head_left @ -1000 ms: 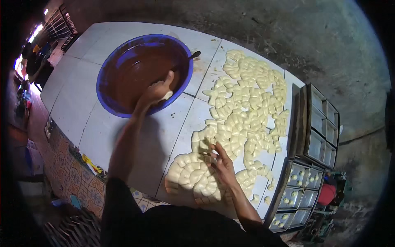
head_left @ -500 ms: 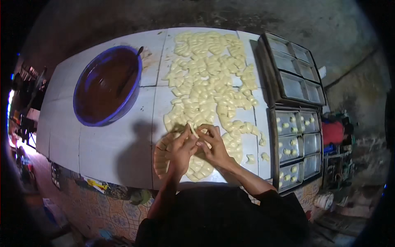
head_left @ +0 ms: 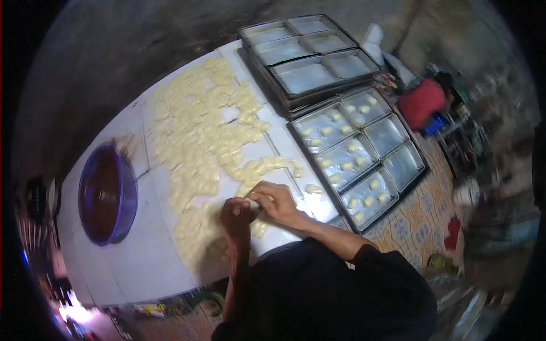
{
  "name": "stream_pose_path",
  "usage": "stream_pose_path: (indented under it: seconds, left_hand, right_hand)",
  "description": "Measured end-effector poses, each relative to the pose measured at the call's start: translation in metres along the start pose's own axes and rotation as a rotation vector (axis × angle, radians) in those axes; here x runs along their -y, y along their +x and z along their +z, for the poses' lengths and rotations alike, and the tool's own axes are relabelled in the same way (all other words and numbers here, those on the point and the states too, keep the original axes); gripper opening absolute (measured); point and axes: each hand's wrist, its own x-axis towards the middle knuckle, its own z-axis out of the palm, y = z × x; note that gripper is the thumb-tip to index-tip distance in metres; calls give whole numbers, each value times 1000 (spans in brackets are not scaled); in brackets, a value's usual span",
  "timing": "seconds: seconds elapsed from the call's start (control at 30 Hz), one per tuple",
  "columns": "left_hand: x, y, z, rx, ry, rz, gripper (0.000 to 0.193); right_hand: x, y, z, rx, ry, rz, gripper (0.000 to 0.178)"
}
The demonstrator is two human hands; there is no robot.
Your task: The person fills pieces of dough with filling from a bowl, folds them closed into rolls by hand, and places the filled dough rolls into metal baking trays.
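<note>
Close together over the near part of the white table [head_left: 122,278], my two hands pinch one small piece of pale dough [head_left: 251,203]. My left hand [head_left: 236,217] is closed on its left side, with the fingers in shadow. My right hand [head_left: 276,202] is closed on the other side, its thumb and fingers bent inward. Beyond them spreads a wide layer of cut dough pieces [head_left: 187,133], many touching or overlapping. A loose dough piece [head_left: 313,188] lies right of my right hand, near the trays.
At the left stands a purple basin [head_left: 128,196] of brown filling. Along the right edge sits a divided metal tray [head_left: 392,165], some compartments holding small dough rolls [head_left: 368,201]. Behind it is another divided tray [head_left: 304,74]. A person in red [head_left: 422,104] is farther right.
My view has swung toward the right, so the table and trays appear turned and shifted left. Both hands stay together on the dough piece, now nearer the trays.
</note>
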Motion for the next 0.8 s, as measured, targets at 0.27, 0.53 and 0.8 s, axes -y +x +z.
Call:
stream_pose_path:
  seconds: [0.27,0.53,0.8]
  left_hand:
    - [40,14,88,304,172,414,22]
    - [26,9,144,156,595,829,23]
    - [52,41,139,71,-80,137,26]
  right_hand:
    - [-58,-28,-104,134,306,460,45]
    - [-82,-5,-317,58,-254,315,46]
    - [-226,67,-521,7,-860,465,24]
